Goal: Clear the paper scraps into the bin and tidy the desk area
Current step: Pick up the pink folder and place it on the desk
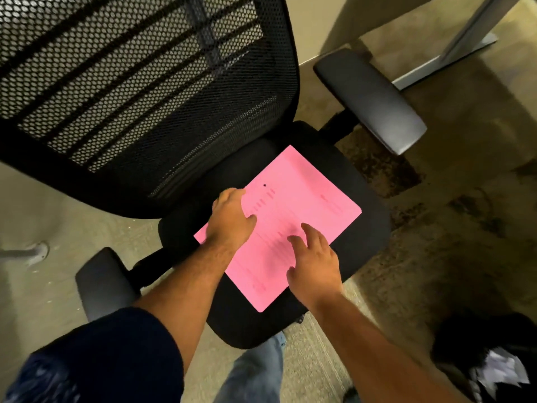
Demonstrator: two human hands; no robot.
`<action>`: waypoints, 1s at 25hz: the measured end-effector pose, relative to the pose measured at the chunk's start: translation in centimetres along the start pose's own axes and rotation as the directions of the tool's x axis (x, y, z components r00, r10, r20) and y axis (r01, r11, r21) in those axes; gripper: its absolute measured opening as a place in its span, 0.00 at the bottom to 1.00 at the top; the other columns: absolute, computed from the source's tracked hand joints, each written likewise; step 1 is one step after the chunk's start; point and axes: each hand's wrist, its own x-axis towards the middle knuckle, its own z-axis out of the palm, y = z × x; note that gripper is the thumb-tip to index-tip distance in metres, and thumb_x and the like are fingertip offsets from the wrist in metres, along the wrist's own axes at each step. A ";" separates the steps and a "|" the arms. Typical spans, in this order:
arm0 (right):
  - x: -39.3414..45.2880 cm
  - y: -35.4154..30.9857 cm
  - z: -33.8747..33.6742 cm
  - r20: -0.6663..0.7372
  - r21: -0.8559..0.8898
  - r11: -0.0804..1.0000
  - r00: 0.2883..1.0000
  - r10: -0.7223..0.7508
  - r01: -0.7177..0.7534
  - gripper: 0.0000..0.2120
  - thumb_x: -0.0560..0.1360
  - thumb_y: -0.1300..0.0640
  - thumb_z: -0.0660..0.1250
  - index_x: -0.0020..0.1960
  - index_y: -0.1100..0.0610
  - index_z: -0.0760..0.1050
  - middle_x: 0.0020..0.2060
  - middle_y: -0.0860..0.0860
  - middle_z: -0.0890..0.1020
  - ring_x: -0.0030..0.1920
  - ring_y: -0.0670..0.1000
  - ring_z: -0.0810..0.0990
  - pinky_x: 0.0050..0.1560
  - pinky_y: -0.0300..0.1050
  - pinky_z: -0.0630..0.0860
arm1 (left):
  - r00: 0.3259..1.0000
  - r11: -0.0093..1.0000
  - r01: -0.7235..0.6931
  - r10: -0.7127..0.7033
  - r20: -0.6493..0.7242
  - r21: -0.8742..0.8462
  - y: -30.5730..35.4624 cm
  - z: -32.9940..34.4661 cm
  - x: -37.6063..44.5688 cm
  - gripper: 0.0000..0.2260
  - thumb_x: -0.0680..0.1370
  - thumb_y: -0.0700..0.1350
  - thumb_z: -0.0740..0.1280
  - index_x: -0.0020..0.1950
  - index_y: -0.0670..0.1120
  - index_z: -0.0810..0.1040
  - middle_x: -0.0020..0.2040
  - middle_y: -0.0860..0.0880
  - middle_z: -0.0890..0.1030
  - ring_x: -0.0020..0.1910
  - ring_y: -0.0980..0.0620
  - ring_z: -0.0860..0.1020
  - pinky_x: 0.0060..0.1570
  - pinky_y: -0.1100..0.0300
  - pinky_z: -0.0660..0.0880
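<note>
Chair seat [363, 228], black: a pink sheet [293, 205] is being carried flat on it, set askew. Carpet [465, 175], stained: the chair and a bin [494, 359] are being borne.

Matt pink paper sheet [290, 216], black mesh chair back [139, 82], rough carpet [465, 199]

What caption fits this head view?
Both hands, left and right, rest on a pink sheet lying on a black chair seat.
</note>
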 end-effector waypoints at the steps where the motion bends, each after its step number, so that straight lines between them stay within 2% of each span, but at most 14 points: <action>1: 0.3 -0.2 0.5 0.016 -0.021 1.000 1.000 0.020 -0.019 0.37 0.78 0.57 0.70 0.83 0.48 0.60 0.86 0.54 0.50 0.86 0.61 0.47 0.83 0.64 0.54 | 1.000 1.000 0.012 -0.012 0.020 0.008 -0.5 0.0 0.7 0.31 0.77 0.45 0.76 0.79 0.49 0.70 0.78 0.48 0.69 0.76 0.45 0.68 0.71 0.47 0.73; 3: 0.6 -0.4 1.3 0.030 -0.033 0.995 0.995 0.092 -0.091 0.39 0.77 0.56 0.70 0.84 0.48 0.55 0.86 0.54 0.43 0.85 0.62 0.41 0.83 0.65 0.49 | 0.997 0.998 0.030 -0.033 0.065 0.055 -1.3 0.1 1.5 0.36 0.77 0.46 0.75 0.82 0.50 0.64 0.80 0.48 0.67 0.78 0.44 0.66 0.72 0.43 0.72; 6: 0.4 -1.1 2.2 0.063 0.049 0.966 0.966 0.252 -0.255 0.38 0.77 0.54 0.69 0.81 0.47 0.54 0.85 0.58 0.38 0.85 0.65 0.38 0.82 0.67 0.53 | 0.989 0.988 0.041 -0.061 0.132 0.152 -2.4 0.5 2.7 0.40 0.77 0.48 0.75 0.84 0.53 0.58 0.82 0.48 0.64 0.79 0.43 0.65 0.71 0.41 0.72; 10: 0.4 -1.2 2.1 0.109 0.211 0.896 0.920 0.376 -0.392 0.36 0.77 0.52 0.69 0.79 0.47 0.55 0.85 0.62 0.41 0.85 0.66 0.45 0.79 0.67 0.64 | 0.991 0.984 0.046 -0.067 0.116 0.171 -2.8 1.2 3.6 0.37 0.77 0.47 0.75 0.83 0.53 0.60 0.78 0.46 0.68 0.75 0.43 0.69 0.65 0.41 0.76; 13: 0.9 -1.1 1.6 0.058 0.386 0.818 0.896 0.440 -0.426 0.34 0.77 0.55 0.69 0.79 0.50 0.60 0.84 0.59 0.50 0.82 0.64 0.54 0.76 0.62 0.71 | 0.994 0.990 0.022 -0.037 0.101 0.139 -2.2 1.7 4.1 0.31 0.78 0.46 0.74 0.79 0.53 0.66 0.74 0.47 0.72 0.71 0.44 0.72 0.62 0.44 0.77; 16: 2.0 -1.3 1.4 0.017 0.604 0.663 0.838 0.545 -0.444 0.33 0.76 0.59 0.72 0.78 0.51 0.65 0.81 0.54 0.58 0.78 0.59 0.61 0.73 0.58 0.74 | 0.993 0.996 0.067 -0.073 0.097 0.067 -1.8 1.8 4.6 0.21 0.81 0.47 0.70 0.74 0.51 0.73 0.68 0.47 0.75 0.64 0.45 0.76 0.59 0.46 0.79; 19: 3.2 -0.8 1.3 0.032 0.778 0.449 0.743 0.669 -0.439 0.33 0.75 0.62 0.74 0.77 0.51 0.68 0.76 0.52 0.65 0.73 0.58 0.69 0.70 0.56 0.77 | 0.984 0.978 0.163 -0.151 0.099 -0.127 -2.3 2.0 5.1 0.08 0.84 0.48 0.65 0.60 0.47 0.80 0.58 0.46 0.82 0.51 0.46 0.82 0.48 0.51 0.80; 20: 3.4 -0.5 1.2 0.045 0.825 0.374 0.709 0.704 -0.423 0.33 0.74 0.63 0.74 0.76 0.51 0.67 0.74 0.52 0.67 0.71 0.57 0.73 0.69 0.57 0.77 | 0.975 0.950 0.211 -0.189 0.116 -0.229 -2.5 2.0 5.0 0.07 0.85 0.48 0.64 0.55 0.47 0.81 0.54 0.47 0.84 0.48 0.47 0.83 0.43 0.54 0.79; 22: 3.6 0.5 1.1 0.077 0.895 0.237 0.654 0.753 -0.378 0.34 0.74 0.64 0.74 0.76 0.52 0.66 0.67 0.51 0.74 0.64 0.55 0.79 0.67 0.59 0.79 | 0.953 0.873 0.297 -0.247 0.175 -0.387 -2.7 1.9 4.6 0.09 0.85 0.49 0.63 0.50 0.49 0.81 0.47 0.48 0.86 0.46 0.48 0.85 0.40 0.54 0.79; 25: 3.4 1.4 0.6 0.202 0.938 0.035 0.627 0.752 -0.344 0.30 0.76 0.61 0.75 0.74 0.53 0.67 0.59 0.50 0.81 0.57 0.53 0.82 0.64 0.58 0.80 | 0.943 0.801 0.330 -0.262 0.204 -0.499 -3.0 1.2 3.6 0.10 0.85 0.50 0.64 0.46 0.53 0.82 0.40 0.51 0.87 0.41 0.49 0.87 0.35 0.56 0.80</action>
